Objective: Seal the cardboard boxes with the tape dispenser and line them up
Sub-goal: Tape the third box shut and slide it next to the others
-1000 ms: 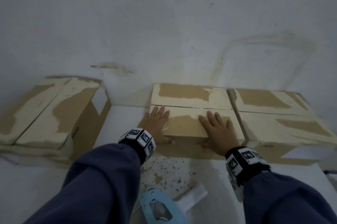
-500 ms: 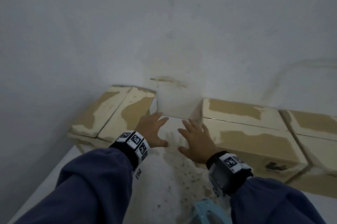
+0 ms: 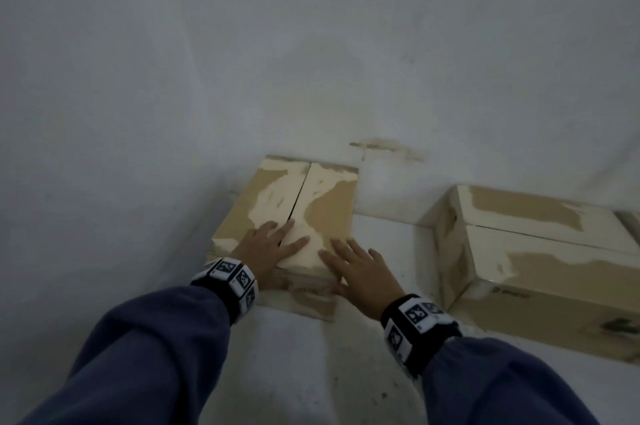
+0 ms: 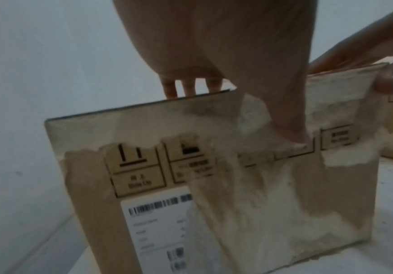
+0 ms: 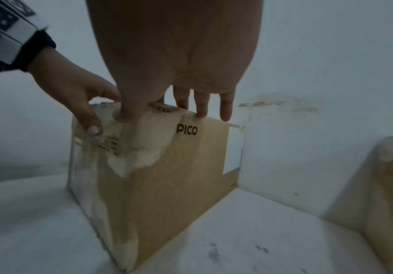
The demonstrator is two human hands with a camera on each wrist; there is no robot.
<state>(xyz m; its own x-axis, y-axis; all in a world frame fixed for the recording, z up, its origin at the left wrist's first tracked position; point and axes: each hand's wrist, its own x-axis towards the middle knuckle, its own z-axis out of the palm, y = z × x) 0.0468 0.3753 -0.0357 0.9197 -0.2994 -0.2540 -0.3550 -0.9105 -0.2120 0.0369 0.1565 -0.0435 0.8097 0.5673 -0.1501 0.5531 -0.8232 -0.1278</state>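
Note:
A worn cardboard box [image 3: 325, 203] with an untaped top seam stands at the left against the wall. My left hand [image 3: 268, 244] lies on its near top edge, fingers straight across the seam. In the left wrist view the left thumb [image 4: 289, 120] presses the box's front face [image 4: 249, 204]. My right hand [image 3: 356, 269] rests on the near right corner, fingers flat on top. In the right wrist view its thumb [image 5: 125, 111] presses the upper front corner of the box [image 5: 179, 176], left of the PICO-printed side. No tape dispenser is in view.
A second box [image 3: 540, 251] stands to the right, a gap of white table [image 3: 388, 237] between them. A third box [image 3: 628, 220] shows at the right edge. White walls close in behind and on the left. The speckled table surface [image 3: 311, 372] lies in front.
Both hands left the middle box and moved left onto the left box. The view swung left, and the blue tape dispenser dropped out of sight.

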